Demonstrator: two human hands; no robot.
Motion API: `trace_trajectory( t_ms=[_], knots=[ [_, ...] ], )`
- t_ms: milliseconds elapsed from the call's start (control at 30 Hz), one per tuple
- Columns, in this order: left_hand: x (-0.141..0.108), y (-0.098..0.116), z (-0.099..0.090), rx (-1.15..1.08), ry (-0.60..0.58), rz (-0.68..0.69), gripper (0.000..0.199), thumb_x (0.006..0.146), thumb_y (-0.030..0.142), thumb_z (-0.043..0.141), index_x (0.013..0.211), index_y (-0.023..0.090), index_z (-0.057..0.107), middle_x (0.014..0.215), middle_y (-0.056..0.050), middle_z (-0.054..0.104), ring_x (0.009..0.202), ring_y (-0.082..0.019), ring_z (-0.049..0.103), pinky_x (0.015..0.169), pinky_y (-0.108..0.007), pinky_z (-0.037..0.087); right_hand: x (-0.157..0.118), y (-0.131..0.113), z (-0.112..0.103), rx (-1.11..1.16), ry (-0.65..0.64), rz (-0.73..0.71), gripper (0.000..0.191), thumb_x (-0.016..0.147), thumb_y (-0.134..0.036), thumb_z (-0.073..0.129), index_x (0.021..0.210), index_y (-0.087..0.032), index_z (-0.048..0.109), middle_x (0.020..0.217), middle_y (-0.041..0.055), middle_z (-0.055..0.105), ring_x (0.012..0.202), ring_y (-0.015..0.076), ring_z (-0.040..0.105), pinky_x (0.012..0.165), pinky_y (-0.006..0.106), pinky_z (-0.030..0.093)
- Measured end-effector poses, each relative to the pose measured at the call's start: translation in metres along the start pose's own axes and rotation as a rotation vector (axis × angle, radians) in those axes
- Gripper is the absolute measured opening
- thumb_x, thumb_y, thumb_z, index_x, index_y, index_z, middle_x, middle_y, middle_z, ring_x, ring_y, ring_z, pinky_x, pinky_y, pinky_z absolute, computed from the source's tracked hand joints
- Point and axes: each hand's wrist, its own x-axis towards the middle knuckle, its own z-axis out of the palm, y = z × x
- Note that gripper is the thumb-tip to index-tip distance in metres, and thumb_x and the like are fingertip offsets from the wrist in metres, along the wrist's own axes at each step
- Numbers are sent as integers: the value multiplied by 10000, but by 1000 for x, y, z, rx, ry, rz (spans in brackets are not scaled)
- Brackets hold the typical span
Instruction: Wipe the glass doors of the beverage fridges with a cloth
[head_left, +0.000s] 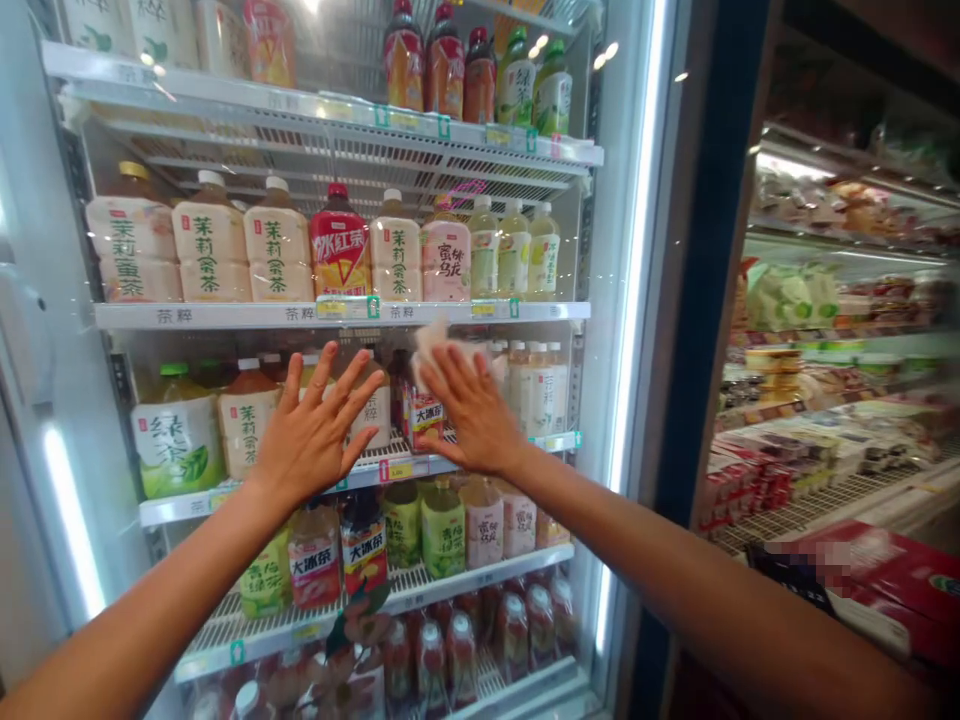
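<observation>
My left hand [311, 430] is spread flat, with its fingers apart, against the glass door [517, 120] of a drinks fridge. Nothing shows in it. My right hand [469, 410] presses on the same glass beside it, with a crumpled white cloth [436, 346] showing under its fingers. Behind the hands stand rows of bottled teas [210, 240] on white wire shelves [330, 315]. A red-labelled bottle of iced tea [340, 245] stands on the shelf just above my hands. Those hands hide part of the shelf behind them.
A dark door post [712, 250] stands to the right of the fridge. Beyond it, a lit display case [832, 370] holds packaged foods. Red boxes [877, 580] lie at the lower right. More bottles fill the lower fridge shelves.
</observation>
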Motion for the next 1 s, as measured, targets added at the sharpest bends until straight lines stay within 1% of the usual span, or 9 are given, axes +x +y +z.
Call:
trace_trajectory(
  t_ms=[133, 200, 333, 400, 467, 600, 667, 900, 1000],
  knots=[
    [-4, 9, 3, 29, 23, -67, 791, 976, 472, 542, 1639, 311, 143, 1721, 7, 132, 1606, -254, -41, 1316, -518, -72, 19, 21, -4, 25, 132, 357, 941, 1016, -674, 315, 1614, -183, -220, 1739, 137, -80, 1603, 332, -90, 1258, 674, 98],
    [-12, 17, 5, 36, 40, -119, 772, 975, 440, 554, 1635, 318, 171, 1720, 3, 127, 1606, -256, -34, 1315, -525, -71, -2, -14, 7, 62, 123, 425, 949, 1008, -678, 337, 1622, -196, -202, 1740, 142, -63, 1604, 346, -78, 1244, 697, 122],
    [-49, 43, 12, 13, 65, -225, 739, 975, 369, 549, 1629, 275, 219, 1714, -26, 148, 1608, -269, 1, 1318, -537, -30, -99, -129, 45, 101, 43, 349, 966, 979, -695, 394, 1658, -168, -48, 1736, 142, -86, 1607, 336, -70, 1272, 648, 100],
    [-72, 57, 16, -5, 67, -266, 716, 979, 347, 538, 1624, 266, 240, 1703, -28, 189, 1608, -264, 40, 1322, -530, -4, -123, -159, 57, 109, 42, 338, 940, 992, -670, 389, 1658, -127, 8, 1734, 159, -74, 1608, 333, -65, 1282, 626, 57],
    [-90, 67, 19, -9, 68, -298, 702, 977, 333, 542, 1618, 278, 261, 1691, -23, 222, 1606, -254, 71, 1325, -526, 14, -104, -155, 55, 133, 63, 355, 921, 998, -653, 396, 1659, -131, 25, 1737, 158, -37, 1608, 338, -47, 1284, 621, 62],
    [-102, 74, 21, -6, 50, -325, 734, 953, 337, 588, 1613, 310, 267, 1678, -12, 237, 1603, -247, 70, 1328, -531, 15, -5, -101, 28, 148, 172, 414, 934, 1001, -678, 361, 1657, -128, -11, 1732, 182, -4, 1602, 361, -55, 1277, 645, 74],
    [-102, 74, 20, -18, 38, -337, 750, 946, 330, 594, 1615, 322, 255, 1675, -7, 238, 1600, -244, 68, 1330, -533, 13, 8, -94, 27, 146, 188, 419, 913, 1009, -667, 344, 1658, -143, -26, 1732, 178, -20, 1602, 357, -58, 1277, 654, 63],
    [-103, 76, 21, -36, 47, -352, 745, 952, 292, 563, 1619, 321, 231, 1669, -5, 221, 1593, -248, 67, 1325, -573, 23, -155, -199, 78, 216, 56, 451, 915, 984, -478, 511, 1662, -187, -30, 1724, 130, -67, 1595, 384, -54, 1237, 733, 160],
    [-103, 76, 20, -16, 41, -348, 744, 954, 300, 567, 1618, 317, 232, 1670, -8, 222, 1593, -252, 71, 1324, -576, 41, -125, -186, 68, 252, 43, 485, 897, 997, -510, 480, 1661, -201, -38, 1727, 144, -63, 1594, 401, -49, 1207, 771, 158]
  ],
)
